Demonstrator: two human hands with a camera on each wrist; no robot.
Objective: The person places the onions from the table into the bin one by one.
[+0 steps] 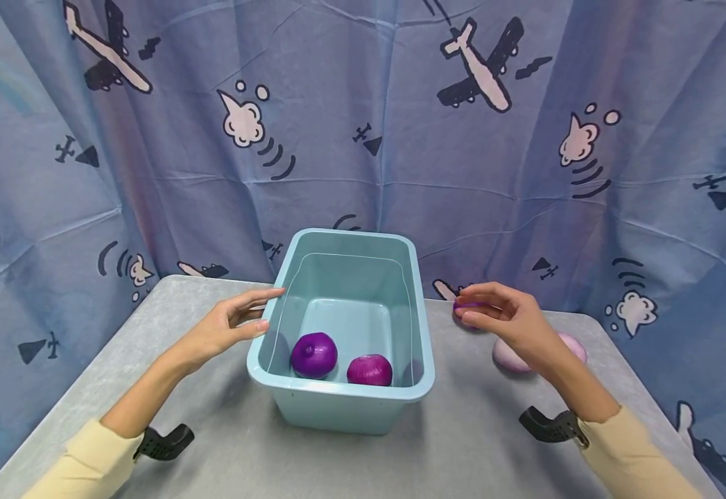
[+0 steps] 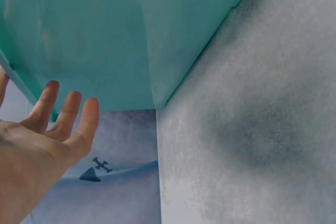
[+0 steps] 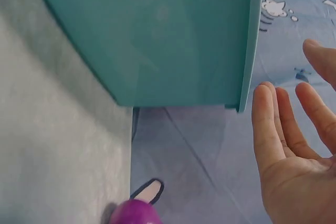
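A pale blue plastic bin stands mid-table, with a round purple onion and a smaller magenta onion lying near its front wall. At the bin's left rim is my left hand, its straight, spread fingers right against the edge. My right hand hovers to the right of the bin, fingers extended and nothing held, as the right wrist view shows. Partly hidden behind its fingers, another purple onion lies by the table's far edge. A pale pink onion-like thing is partly covered by the right wrist.
The grey table has rounded far corners. Right behind it hangs a blue curtain printed with planes and clouds. Black straps with camera mounts sit on both wrists, beside cream sleeves.
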